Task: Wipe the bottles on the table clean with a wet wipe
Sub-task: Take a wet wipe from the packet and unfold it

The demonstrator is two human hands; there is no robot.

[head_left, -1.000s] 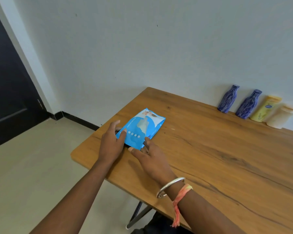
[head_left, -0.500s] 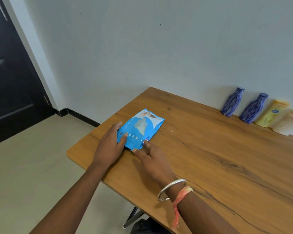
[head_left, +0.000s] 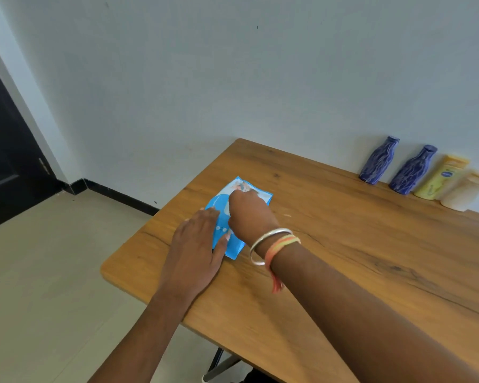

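A blue wet wipe pack (head_left: 263, 196) lies flat near the left end of the wooden table (head_left: 343, 258). My left hand (head_left: 197, 244) rests flat on its near left edge, fingers straight. My right hand (head_left: 249, 214) is over the middle of the pack, with its fingers curled down onto the top face near the far end; what they pinch is hidden. Along the wall at the far right stand two dark blue bottles (head_left: 379, 160) (head_left: 412, 170), a yellow bottle (head_left: 440, 176) and a cream bottle (head_left: 465, 192).
The table's far edge meets a pale wall. Its left and near edges drop to a beige floor, with a metal leg (head_left: 219, 366) below. A dark door (head_left: 6, 150) is at the far left.
My right hand has moved from the pack's near corner up over its middle, fingers now curled onto the top. My left hand stays pressed on the pack's left side.
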